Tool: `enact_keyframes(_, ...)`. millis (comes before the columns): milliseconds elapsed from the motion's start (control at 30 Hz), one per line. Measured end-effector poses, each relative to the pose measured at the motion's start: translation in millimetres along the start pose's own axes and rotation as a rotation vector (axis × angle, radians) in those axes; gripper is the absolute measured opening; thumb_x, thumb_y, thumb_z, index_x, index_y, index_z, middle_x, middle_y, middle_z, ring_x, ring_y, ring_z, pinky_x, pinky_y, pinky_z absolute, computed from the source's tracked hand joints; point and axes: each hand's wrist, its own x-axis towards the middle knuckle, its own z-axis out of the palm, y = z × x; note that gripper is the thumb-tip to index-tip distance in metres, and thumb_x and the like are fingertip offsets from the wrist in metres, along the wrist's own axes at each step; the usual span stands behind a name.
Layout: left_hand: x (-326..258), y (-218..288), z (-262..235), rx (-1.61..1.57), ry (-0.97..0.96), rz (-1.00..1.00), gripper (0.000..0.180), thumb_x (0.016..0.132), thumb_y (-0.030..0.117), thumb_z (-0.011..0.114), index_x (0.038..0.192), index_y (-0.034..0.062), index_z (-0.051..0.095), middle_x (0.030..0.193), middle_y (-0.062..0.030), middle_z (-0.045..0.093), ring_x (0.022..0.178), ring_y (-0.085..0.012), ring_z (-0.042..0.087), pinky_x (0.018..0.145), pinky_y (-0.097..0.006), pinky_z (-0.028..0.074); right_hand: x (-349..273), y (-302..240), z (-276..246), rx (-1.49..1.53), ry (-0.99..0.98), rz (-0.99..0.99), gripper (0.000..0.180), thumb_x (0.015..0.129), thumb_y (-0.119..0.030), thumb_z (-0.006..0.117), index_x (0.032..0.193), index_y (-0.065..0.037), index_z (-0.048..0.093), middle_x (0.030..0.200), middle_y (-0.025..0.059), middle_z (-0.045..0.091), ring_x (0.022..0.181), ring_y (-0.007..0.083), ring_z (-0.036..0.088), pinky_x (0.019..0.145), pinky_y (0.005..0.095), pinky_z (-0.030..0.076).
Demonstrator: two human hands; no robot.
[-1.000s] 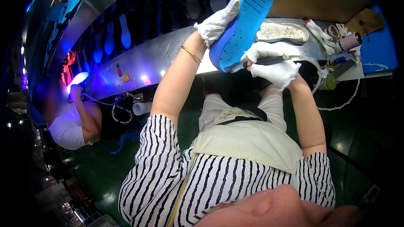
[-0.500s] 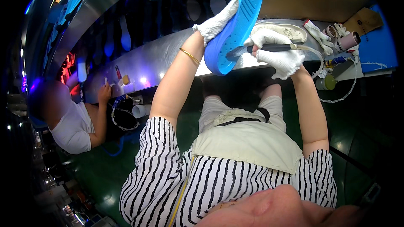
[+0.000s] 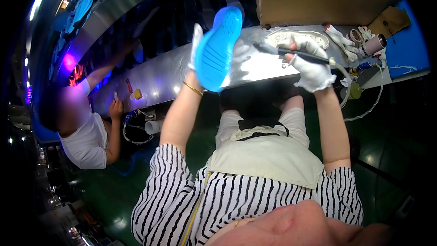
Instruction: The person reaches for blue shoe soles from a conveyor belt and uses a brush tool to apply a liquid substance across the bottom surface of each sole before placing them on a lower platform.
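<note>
My left hand (image 3: 195,48), in a white fingertip-worn-looking knit glove, grips a bright blue shoe sole (image 3: 217,50) from behind. The sole stands up over the metal ledge, its ridged and dotted face turned to me; most of the fingers are hidden behind it. My right hand (image 3: 312,68), also gloved with bare thumb and fingertip showing, is closed round the black handle of a brush (image 3: 306,55). A pale hose (image 3: 340,69) runs from the handle's end. The brush head is to the right of the sole, apart from it, near a cream shoe (image 3: 314,36) lying on the ledge.
A metal ledge (image 3: 168,70) fronts a dark conveyor carrying soles. Behind the cream shoe stands a cardboard panel (image 3: 314,0). White gloves (image 3: 341,43), a pink cup (image 3: 374,44) and a green-yellow jar (image 3: 355,92) are at right. A co-worker (image 3: 84,132) reaches toward the conveyor at left.
My left hand has moved left and lower, turning the sole to another angle. The brush has come off the sole and shifted right. The co-worker's arm now stretches toward the conveyor.
</note>
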Motion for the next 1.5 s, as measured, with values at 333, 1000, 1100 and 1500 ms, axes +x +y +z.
enact_keyframes(333, -9, -96, 19, -0.180, -0.022, 0.061, 0.062, 0.088, 0.044, 0.051, 0.131, 0.0025, 0.037, 0.122, -0.0212, 0.049, 0.113, -0.0349, 0.049, 0.096, -0.051, 0.041, 11, 20, 21, -0.175, 0.243, -0.163, 0.014, 0.078, -0.004, 0.066, 0.090, -0.002, 0.058, 0.081, 0.0048, 0.063, 0.072, 0.0073, 0.059, 0.067, 0.0218, 0.048)
enact_keyframes(1000, 10, -99, 0, -0.106, 0.223, 0.225, 0.079, 0.081, 0.069, 0.040, 0.133, 0.0106, 0.035, 0.124, -0.0136, 0.048, 0.109, -0.0287, 0.050, 0.095, -0.043, 0.043, -20, 12, 37, -0.401, 0.021, -0.220, 0.018, 0.072, 0.000, 0.061, 0.090, -0.002, 0.058, 0.078, 0.0051, 0.060, 0.071, 0.0111, 0.060, 0.067, 0.0258, 0.049)
enact_keyframes(1100, 6, -90, 0, -0.088, 0.234, 0.245, 0.078, 0.081, 0.069, 0.040, 0.133, 0.0112, 0.035, 0.124, -0.0133, 0.048, 0.109, -0.0286, 0.050, 0.095, -0.043, 0.043, -24, 4, 42, -0.545, -0.132, -0.295, 0.021, 0.070, 0.000, 0.065, 0.090, -0.003, 0.060, 0.083, 0.0088, 0.060, 0.075, 0.0191, 0.060, 0.072, 0.0284, 0.049)
enact_keyframes(1500, 9, -69, -5, -0.018, 0.202, 0.345, 0.073, 0.083, 0.067, 0.038, 0.128, 0.0102, 0.043, 0.119, -0.0157, 0.053, 0.104, -0.0303, 0.054, 0.091, -0.045, 0.045, -36, 0, 46, -0.383, -0.206, -0.013, 0.015, 0.072, -0.008, 0.067, 0.085, -0.005, 0.062, 0.079, 0.0067, 0.064, 0.072, 0.0132, 0.060, 0.072, 0.0271, 0.049)
